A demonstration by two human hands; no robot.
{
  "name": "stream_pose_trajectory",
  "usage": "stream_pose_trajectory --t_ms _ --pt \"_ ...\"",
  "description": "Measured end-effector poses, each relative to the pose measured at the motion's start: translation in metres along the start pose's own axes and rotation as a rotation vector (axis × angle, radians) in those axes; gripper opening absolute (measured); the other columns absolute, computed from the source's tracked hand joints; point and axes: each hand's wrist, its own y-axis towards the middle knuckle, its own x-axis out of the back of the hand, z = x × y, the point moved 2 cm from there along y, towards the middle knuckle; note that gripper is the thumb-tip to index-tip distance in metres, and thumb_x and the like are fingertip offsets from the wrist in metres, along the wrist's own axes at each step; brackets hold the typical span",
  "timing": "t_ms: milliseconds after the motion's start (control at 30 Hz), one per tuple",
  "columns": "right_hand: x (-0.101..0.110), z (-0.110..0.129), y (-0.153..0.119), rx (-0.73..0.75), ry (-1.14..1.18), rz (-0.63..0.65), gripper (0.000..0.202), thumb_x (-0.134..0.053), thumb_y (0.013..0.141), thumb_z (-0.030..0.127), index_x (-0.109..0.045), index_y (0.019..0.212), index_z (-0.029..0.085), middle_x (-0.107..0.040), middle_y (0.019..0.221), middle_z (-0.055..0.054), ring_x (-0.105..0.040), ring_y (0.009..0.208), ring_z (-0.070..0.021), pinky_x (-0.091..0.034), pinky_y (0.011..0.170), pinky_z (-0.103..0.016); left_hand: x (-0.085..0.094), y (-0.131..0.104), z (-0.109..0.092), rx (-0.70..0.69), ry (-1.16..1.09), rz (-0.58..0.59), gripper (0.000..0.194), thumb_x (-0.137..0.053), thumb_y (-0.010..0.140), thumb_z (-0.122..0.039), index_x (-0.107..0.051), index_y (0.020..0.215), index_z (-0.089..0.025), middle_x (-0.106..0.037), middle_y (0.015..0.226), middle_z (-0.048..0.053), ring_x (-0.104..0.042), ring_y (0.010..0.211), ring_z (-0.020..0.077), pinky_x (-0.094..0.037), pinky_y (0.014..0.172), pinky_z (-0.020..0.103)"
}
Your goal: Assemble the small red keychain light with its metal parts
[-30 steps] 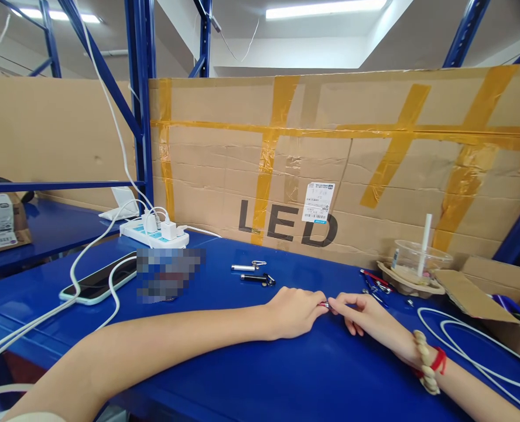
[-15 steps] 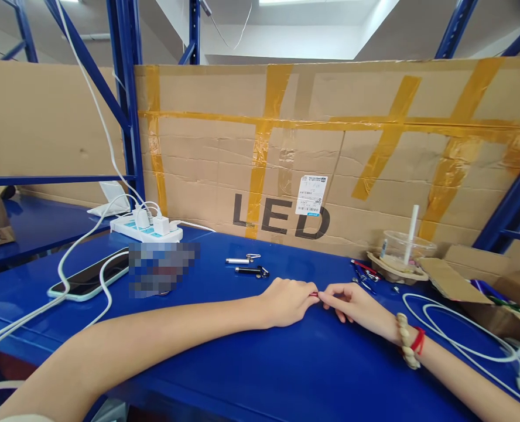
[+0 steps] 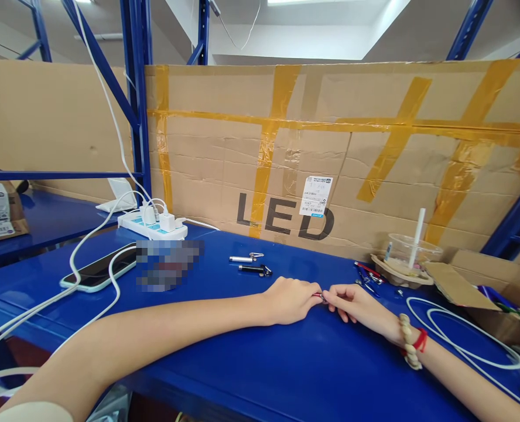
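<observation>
My left hand [image 3: 290, 300] is closed around a slim red keychain tube [image 3: 317, 294], mostly hidden by the fingers. Its silvery end sticks out toward my right hand [image 3: 352, 303], whose thumb and forefinger pinch at that end. Both hands meet just above the blue tabletop. Beyond my left hand lie a silver keychain tube [image 3: 241, 259] and a black keychain tube [image 3: 251, 268], each with a metal clasp. Past my right hand is a small pile of red and blue keychain tubes [image 3: 368, 278].
A phone [image 3: 99, 271], a white power strip [image 3: 154, 226] and white cables are on the left. At the right stand a plastic cup [image 3: 409, 249] with a straw, an open cardboard box [image 3: 497, 328] and a coiled white cable [image 3: 466, 340]. Taped cardboard [image 3: 207, 152] walls the back.
The view has shifted slightly. My hands have parted a little, and a silvery end of the red keychain tube now shows between them.
</observation>
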Motion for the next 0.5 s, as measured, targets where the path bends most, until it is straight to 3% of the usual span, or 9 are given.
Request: stream_pose_trajectory --t_ms 500 --pt "0.0005 -0.0025 0.0015 0.028 -0.02 0.048 0.039 -0.052 0.071 0.052 -0.05 0.062 0.014 -0.052 0.059 0.002 -0.041 0.043 -0.0046 -0.029 0.04 -0.018 -0.0015 0.0007 0.0006 -0.012 0.003 0.01 0.03 -0.022 0.09 -0.033 -0.049 0.089 -0.02 -0.062 0.089 0.0 -0.06 0.073 0.0169 -0.042 0.055 0.025"
